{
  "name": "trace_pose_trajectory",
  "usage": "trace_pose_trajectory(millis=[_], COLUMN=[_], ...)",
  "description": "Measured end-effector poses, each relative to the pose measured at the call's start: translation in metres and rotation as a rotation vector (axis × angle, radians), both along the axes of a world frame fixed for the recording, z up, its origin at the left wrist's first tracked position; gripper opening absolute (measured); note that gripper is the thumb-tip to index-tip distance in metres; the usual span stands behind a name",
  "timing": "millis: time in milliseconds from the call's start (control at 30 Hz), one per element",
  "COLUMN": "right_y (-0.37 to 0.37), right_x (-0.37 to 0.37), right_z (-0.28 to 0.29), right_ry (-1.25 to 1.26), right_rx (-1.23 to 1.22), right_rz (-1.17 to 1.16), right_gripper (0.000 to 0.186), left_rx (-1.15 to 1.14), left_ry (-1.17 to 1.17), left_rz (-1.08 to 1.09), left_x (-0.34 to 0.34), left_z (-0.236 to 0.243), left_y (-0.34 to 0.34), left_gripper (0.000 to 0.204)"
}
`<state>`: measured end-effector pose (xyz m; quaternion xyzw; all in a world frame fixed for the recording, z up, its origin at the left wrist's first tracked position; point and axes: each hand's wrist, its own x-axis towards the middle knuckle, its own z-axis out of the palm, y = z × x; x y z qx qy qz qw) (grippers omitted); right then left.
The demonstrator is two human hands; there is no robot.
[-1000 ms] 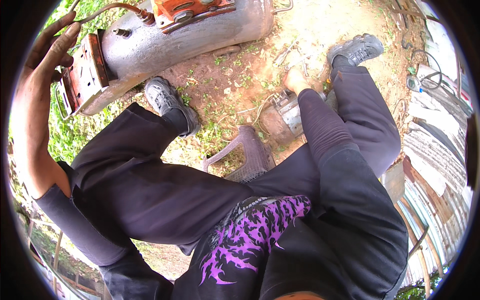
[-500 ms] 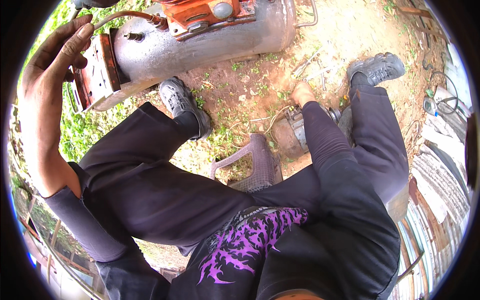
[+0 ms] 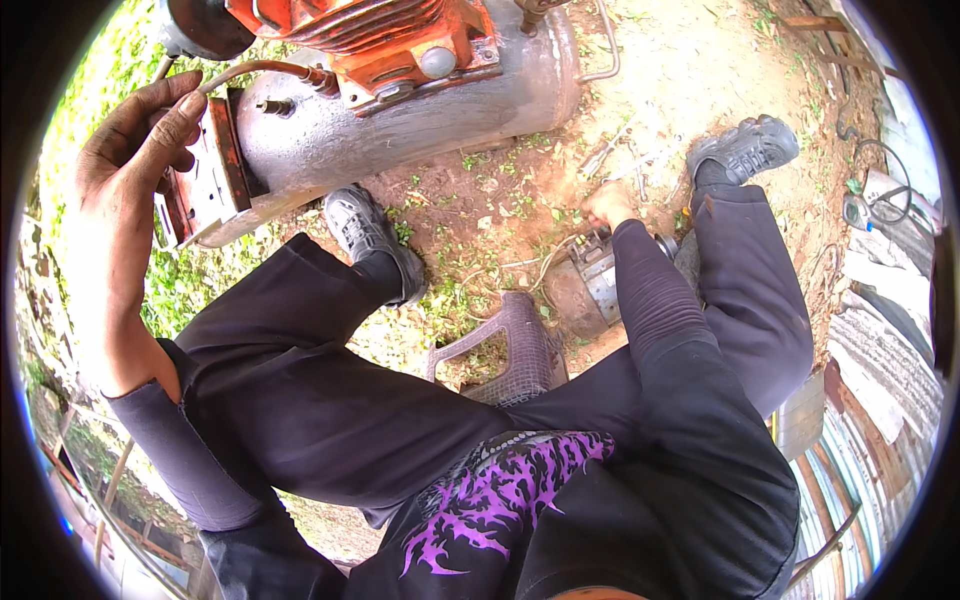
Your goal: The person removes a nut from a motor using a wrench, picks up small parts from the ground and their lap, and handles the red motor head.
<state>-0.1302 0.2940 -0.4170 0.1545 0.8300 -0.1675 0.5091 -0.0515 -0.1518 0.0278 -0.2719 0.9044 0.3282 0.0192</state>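
Note:
An air compressor with a long grey tank (image 3: 380, 125) and a ribbed orange pump head (image 3: 375, 45) lies ahead of me at the upper left. From its base a bent copper-coloured tube (image 3: 255, 67) runs leftward. My left hand (image 3: 140, 140) is raised there, thumb and forefinger pinched on the tube's free end. On the right, my right hand (image 3: 608, 205) reaches low over the ground, just beyond a rusty electric motor (image 3: 590, 290). Its fingers are small and indistinct, so their grip does not show. Several metal hand tools (image 3: 605, 155) lie on the dirt just past it.
A dark woven-pattern plastic stool (image 3: 525, 345) stands between my legs. My shoes (image 3: 370, 235) rest on dirt with patchy weeds. Corrugated sheets (image 3: 880, 370) and a dark cable (image 3: 885, 180) lie along the right side. A short metal pipe handle (image 3: 600, 60) juts from the tank's right end.
The view has tipped forward, so more of the orange pump head and a dark round part beside it show. My left hand stays at the tube's end; the right stays low near the motor.

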Motion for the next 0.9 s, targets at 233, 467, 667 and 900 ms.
trace_pose_trajectory(millis=[233, 467, 667, 900], right_y=[-0.012, -0.078, -0.205, -0.286], right_x=[-0.030, -0.017, 0.038, 0.047], right_z=[0.065, 0.145, 0.262, 0.256], right_ry=[0.151, 0.192, 0.282, 0.396], right_rx=[-0.365, -0.873, -1.215, -1.341], right_rz=[-0.234, -0.411, -0.645, -0.649], right_gripper=[0.014, 0.021, 0.026, 0.022], left_rx=[0.018, -0.128, -0.114, 0.769], left_ry=[-0.079, -0.439, -0.120, 0.019], left_rz=[-0.037, -0.181, -0.289, 0.108], left_x=[-0.007, 0.011, 0.031, 0.033], left_z=[0.002, -0.042, -0.096, -0.153], left_y=[0.009, 0.006, -0.001, 0.010], left_gripper=[0.039, 0.027, 0.026, 0.019])
